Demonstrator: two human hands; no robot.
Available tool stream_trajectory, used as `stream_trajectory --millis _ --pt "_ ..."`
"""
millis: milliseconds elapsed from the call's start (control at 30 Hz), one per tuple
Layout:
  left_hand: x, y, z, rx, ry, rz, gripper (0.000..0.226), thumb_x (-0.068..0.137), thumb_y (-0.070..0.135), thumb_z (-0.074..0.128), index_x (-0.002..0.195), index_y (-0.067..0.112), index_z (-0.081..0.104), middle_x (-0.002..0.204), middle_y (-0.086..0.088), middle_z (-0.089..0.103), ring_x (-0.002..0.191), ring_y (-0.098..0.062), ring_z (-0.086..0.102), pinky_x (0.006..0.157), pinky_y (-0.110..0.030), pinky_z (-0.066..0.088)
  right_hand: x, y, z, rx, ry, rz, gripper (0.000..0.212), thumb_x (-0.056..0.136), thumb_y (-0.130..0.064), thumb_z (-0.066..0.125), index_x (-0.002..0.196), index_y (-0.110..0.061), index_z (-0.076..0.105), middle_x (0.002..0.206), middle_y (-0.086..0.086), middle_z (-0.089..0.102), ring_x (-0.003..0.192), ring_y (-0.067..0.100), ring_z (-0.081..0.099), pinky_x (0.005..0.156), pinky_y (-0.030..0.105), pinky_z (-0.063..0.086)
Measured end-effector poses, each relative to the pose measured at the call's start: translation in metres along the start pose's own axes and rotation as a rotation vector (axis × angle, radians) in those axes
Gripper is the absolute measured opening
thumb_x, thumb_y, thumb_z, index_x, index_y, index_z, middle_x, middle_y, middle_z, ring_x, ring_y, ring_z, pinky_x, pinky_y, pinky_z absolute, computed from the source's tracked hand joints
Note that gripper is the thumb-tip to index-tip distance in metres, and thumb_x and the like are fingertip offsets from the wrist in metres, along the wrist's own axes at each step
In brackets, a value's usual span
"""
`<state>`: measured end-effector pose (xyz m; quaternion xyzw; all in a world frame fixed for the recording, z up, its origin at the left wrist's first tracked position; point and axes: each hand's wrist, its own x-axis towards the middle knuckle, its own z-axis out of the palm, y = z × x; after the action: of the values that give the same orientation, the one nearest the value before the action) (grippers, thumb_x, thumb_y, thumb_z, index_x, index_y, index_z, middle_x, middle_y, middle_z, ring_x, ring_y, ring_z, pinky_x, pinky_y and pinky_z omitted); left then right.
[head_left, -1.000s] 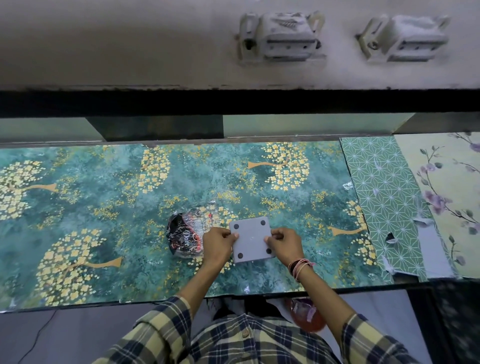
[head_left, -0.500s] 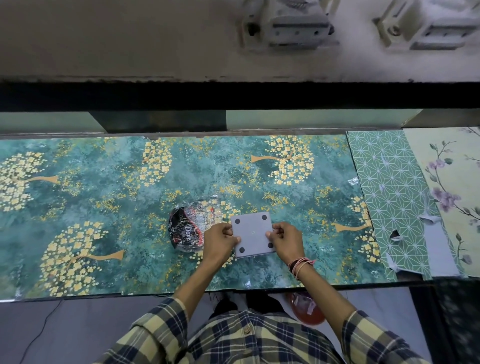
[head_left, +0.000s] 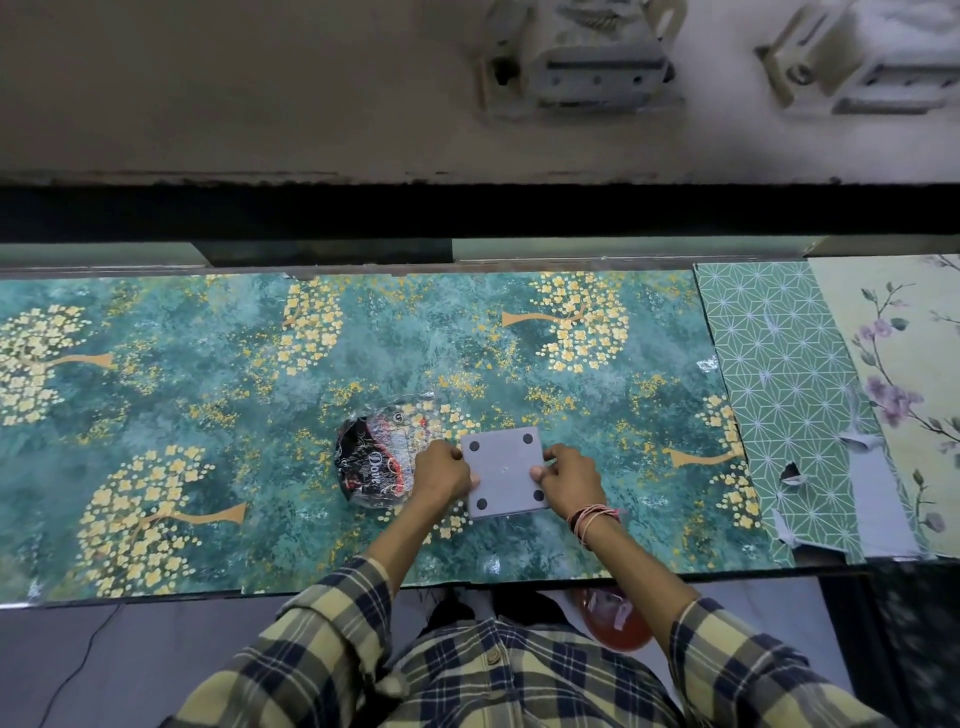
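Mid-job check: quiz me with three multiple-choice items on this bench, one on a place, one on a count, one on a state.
1. Where does the Dove packet lie relative to the grey square?
A. to its left
B. to its right
C. on top of it

2. How many dark dots show on the grey square?
A. two
B. four
C. six

3. How is the grey square held?
A. by one hand alone
B. by both hands, one on each side edge
C. by no hand

Answers:
1 A: the packet sits on the far side of the left hand from the square.
2 B: one dot shows near each corner.
3 B: the left hand and right hand grip opposite edges.
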<state>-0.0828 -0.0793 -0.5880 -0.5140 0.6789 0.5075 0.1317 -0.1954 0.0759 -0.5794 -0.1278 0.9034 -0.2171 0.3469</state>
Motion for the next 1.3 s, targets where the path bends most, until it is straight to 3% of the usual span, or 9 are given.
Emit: stream_trajectory --millis 200,300,400,567,667,733,933,1067,1300 --pt "-0.01 -0.001 -0.01 -0.162 -0.087 0.024 0.038 0.081 -0.018 0.061 0.11 0.001 0.076 0.114 -0.012 0.075 0.1 -0.034 0.071 0.076 -0.05 0.064 -0.005 -0.004 -0.017 0.537 -0.187 0.185 0.024 0.095 -0.023 0.063 0.114 -0.01 0.07 0.101 0.017 0.072 0.066 0.026 0.067 0.071 0.048 0.064" --pt "-0.027 0.001 -0.013 -0.467 -0.041 0.126 0.07 0.075 -0.03 0.052 0.131 0.009 0.069 0.129 0.005 0.064 0.11 -0.016 0.067 0.064 -0.025 0.061 -0.009 -0.01 -0.031 0.987 -0.284 0.247 0.045 0.095 -0.049 0.061 0.118 -0.01 0.063 0.115 0.019 0.064 0.096 0.036 0.066 0.081 0.055 0.061" --pt "-0.033 0.002 -0.014 -0.653 -0.008 0.249 0.053 0.077 -0.027 0.055 0.109 0.007 0.08 0.127 0.005 0.074 0.118 -0.007 0.064 0.087 -0.027 0.056 -0.003 -0.013 -0.034 1.279 -0.232 0.229 0.06 0.09 -0.054 0.066 0.126 -0.006 0.06 0.119 0.022 0.064 0.113 0.04 0.063 0.092 0.066 0.053" --pt "-0.038 -0.004 -0.012 -0.781 -0.015 0.298 0.039 0.078 -0.022 0.057 0.08 0.007 0.083 0.11 -0.006 0.08 0.114 -0.02 0.069 0.098 -0.042 0.054 0.0 -0.017 -0.037 1.169 -0.043 0.174 0.048 0.075 -0.021 0.08 0.111 0.006 0.064 0.107 0.024 0.073 0.084 0.033 0.071 0.07 0.046 0.06" --pt "-0.032 -0.004 -0.023 -0.818 0.024 0.26 0.024 0.084 0.002 0.069 0.102 0.014 0.079 0.111 -0.012 0.077 0.106 -0.029 0.068 0.094 -0.048 0.054 -0.003 -0.019 -0.047 1.106 -0.073 0.039 0.01 0.071 -0.009 0.07 0.075 -0.011 0.061 0.07 0.002 0.066 0.062 0.024 0.062 0.049 0.027 0.047" --pt "-0.025 -0.001 -0.032 -0.755 -0.093 0.184 0.045 0.084 0.03 0.072 0.127 0.016 0.068 0.125 -0.011 0.072 0.113 -0.03 0.066 0.095 -0.05 0.054 -0.003 -0.02 -0.054 1.027 -0.132 -0.056 0.011 0.065 -0.007 0.066 0.068 -0.014 0.06 0.063 0.0 0.06 0.058 0.023 0.057 0.047 0.023 0.043" --pt "-0.021 0.001 -0.04 -0.622 -0.587 0.101 0.053 0.09 0.035 0.074 0.126 -0.003 0.064 0.123 -0.029 0.07 0.102 -0.037 0.069 0.09 -0.05 0.058 -0.004 -0.032 -0.059 0.839 -0.419 -0.179 0.028 0.069 -0.014 0.076 0.092 0.0 0.071 0.084 0.018 0.068 0.071 0.029 0.065 0.058 0.033 0.055" --pt "-0.024 -0.001 -0.032 -0.839 -0.426 0.048 0.054 0.087 0.031 0.073 0.128 -0.004 0.064 0.121 -0.025 0.073 0.102 -0.038 0.07 0.085 -0.048 0.06 -0.001 -0.023 -0.059 1.005 -0.389 -0.047 0.045 0.09 -0.033 0.071 0.124 -0.004 0.067 0.113 0.019 0.068 0.096 0.034 0.067 0.066 0.04 0.062" --pt "-0.025 -0.015 0.013 -0.986 -0.216 -0.117 0.063 0.087 0.021 0.082 0.132 -0.006 0.047 0.126 -0.029 0.068 0.094 -0.033 0.074 0.07 -0.038 0.063 -0.008 -0.006 -0.023 0.869 -0.346 0.051 0.032 0.093 -0.017 0.07 0.124 -0.009 0.065 0.103 0.01 0.079 0.079 0.024 0.074 0.066 0.037 0.062"
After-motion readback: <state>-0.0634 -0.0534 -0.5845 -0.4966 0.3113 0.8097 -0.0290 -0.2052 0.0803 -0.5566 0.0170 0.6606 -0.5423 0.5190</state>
